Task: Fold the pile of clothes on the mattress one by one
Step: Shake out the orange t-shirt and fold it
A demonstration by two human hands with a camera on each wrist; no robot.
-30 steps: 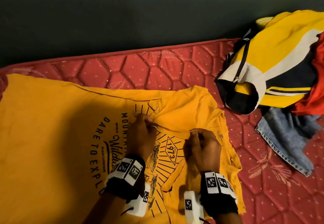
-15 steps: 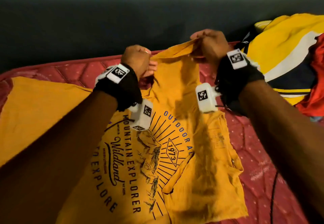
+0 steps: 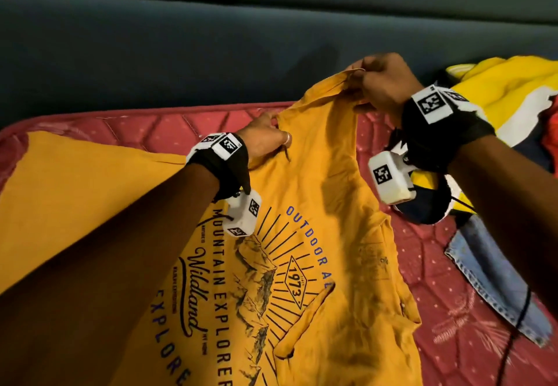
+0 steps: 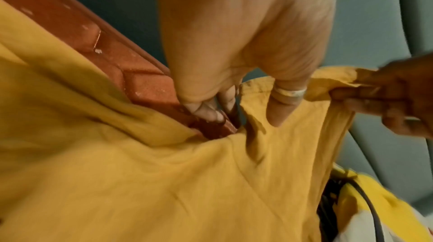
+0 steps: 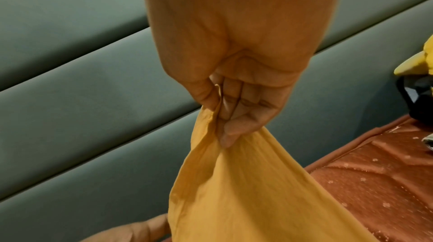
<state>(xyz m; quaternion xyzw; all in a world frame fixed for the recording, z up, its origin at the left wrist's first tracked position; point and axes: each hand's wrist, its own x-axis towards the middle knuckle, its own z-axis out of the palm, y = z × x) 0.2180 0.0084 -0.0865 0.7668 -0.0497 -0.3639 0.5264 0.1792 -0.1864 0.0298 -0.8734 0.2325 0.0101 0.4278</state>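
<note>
Your yellow T-shirt (image 3: 317, 234) lies print-up across the red mattress (image 3: 453, 265), from 9 o'clock to the middle, with its far end lifted off the bed. Your left hand (image 3: 265, 141), near the centre, pinches the shirt's raised edge, the ring finger hooked into the cloth. At 1 o'clock your right hand (image 3: 383, 80) is curled tight round a gathered bunch of the same edge, holding it higher, above the dark panels behind the bed. At 3 o'clock the pile of clothes (image 3: 507, 105) sits on the mattress, with blue jeans (image 3: 489, 271) just below it.
</note>
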